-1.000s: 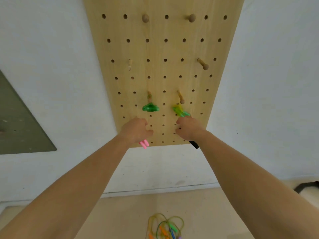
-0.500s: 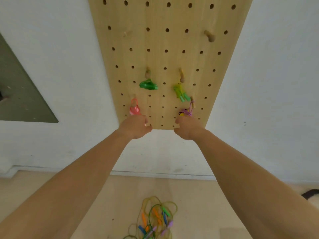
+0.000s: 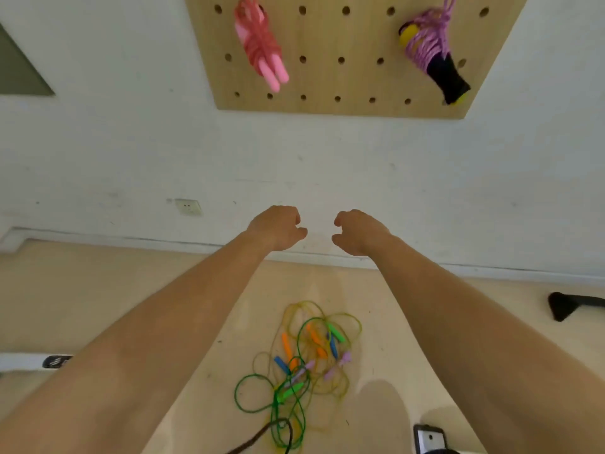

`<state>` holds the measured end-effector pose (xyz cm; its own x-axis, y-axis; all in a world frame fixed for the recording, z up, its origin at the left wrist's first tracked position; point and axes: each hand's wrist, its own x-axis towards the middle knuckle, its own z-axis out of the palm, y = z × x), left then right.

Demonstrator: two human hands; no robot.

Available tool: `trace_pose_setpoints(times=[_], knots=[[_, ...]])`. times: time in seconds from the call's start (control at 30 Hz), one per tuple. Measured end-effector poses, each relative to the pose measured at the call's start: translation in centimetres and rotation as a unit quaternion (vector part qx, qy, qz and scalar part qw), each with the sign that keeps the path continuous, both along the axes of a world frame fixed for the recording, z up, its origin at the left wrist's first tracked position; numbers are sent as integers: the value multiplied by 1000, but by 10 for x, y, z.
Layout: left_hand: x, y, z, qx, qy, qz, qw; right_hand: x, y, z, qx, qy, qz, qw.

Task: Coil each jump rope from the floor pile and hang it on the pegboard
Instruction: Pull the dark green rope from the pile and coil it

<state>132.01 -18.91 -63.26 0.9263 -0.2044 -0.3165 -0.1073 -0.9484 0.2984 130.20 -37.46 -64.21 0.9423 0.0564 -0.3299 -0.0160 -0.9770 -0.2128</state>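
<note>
Floor pile: the loose jump ropes point(image 3: 301, 365) lie tangled on the floor point(image 3: 98, 290) at lower centre of the frame, between the two forearms. Green and yellow cords loop over orange, blue, green and lilac handles.
Hung ropes: a pink rope point(image 3: 260, 47) at top centre-left and a purple rope point(image 3: 432, 54) with black-and-yellow handles at top right hang against the pegboard point(image 3: 343, 80). Each cord is wound round its own handles, which keeps the bundle short and stops it unravelling. The pegs themselves are cut off by the top edge.
Left hand: the left hand point(image 3: 278, 227) is at mid-frame in front of the wall point(image 3: 327, 158), holding nothing, fingers loosely curled.
Right hand: the right hand point(image 3: 358, 232) is just beside it but apart, likewise empty and loosely curled.
Stage, as a judgement: at least two ropes are hung and several remain. Both hands are free and well above the pile, so reaching down for another rope looks like the next step.
In the way: the cords interlace, so lifting one rope will probably drag its neighbours. A dark cord point(image 3: 262, 434) at the bottom edge runs close to the green loops.
Around: a wall socket point(image 3: 187, 207) sits left of the hands. A black object point(image 3: 569, 306) lies at the right edge, and a phone-like device point(image 3: 429, 437) at lower right.
</note>
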Motion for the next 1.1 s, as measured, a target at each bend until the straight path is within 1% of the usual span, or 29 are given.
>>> trace_pose_setpoints(times=[0.23, 0.4, 0.5, 0.6, 0.77, 0.93, 1.1], knots=[[-14, -2, -168, 1, 10, -33, 999, -14, 17, -174, 2, 16, 11, 1000], [-41, -4, -245, -3, 5, -38, 999, -39, 23, -256, -4, 17, 17, 1000], [-68, -3, -267, -11, -5, -33, 999, -68, 26, -279, -8, 13, 16, 1000], [-106, 2, -276, -23, -15, -26, 999, -105, 29, -287, -2, 5, 11, 1000], [-165, 10, -303, -18, -4, -31, 999, -164, 37, -305, -1, 28, 24, 999], [-206, 18, -340, -2, 41, -49, 998, -204, 47, -345, 12, 79, 20, 997], [-217, 26, -395, 12, 93, -47, 994, -222, 51, -399, 41, 134, 9, 990]])
